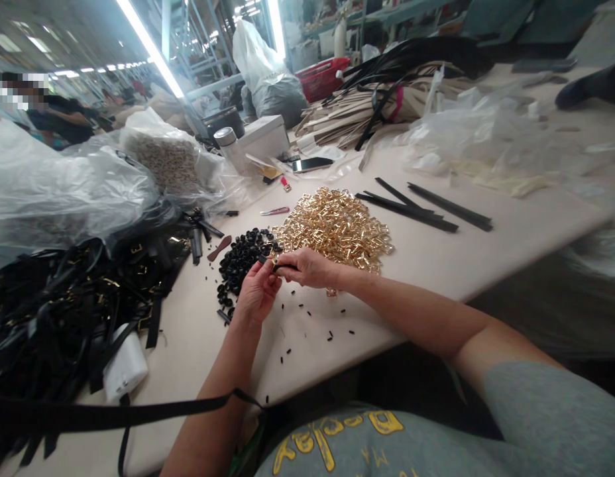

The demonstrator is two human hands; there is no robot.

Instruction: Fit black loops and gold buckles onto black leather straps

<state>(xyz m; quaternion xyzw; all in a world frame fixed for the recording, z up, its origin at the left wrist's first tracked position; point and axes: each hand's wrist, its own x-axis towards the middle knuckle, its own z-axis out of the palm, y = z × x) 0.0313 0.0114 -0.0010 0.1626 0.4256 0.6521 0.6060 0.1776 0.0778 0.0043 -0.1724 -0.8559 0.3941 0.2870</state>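
From the head view, we've got both hands pinched close together over a narrow black strap piece, with a small glint of gold at the fingertips. Left hand has its thumb and fingers closed on one end, right hand grips the other. It's all just in front of the heap of shiny gold metal buckles and beside the pile of small black loops. Looks to us like a fitting step, honestly; next move probably calls for a steady left pinch and fine right-finger guiding.
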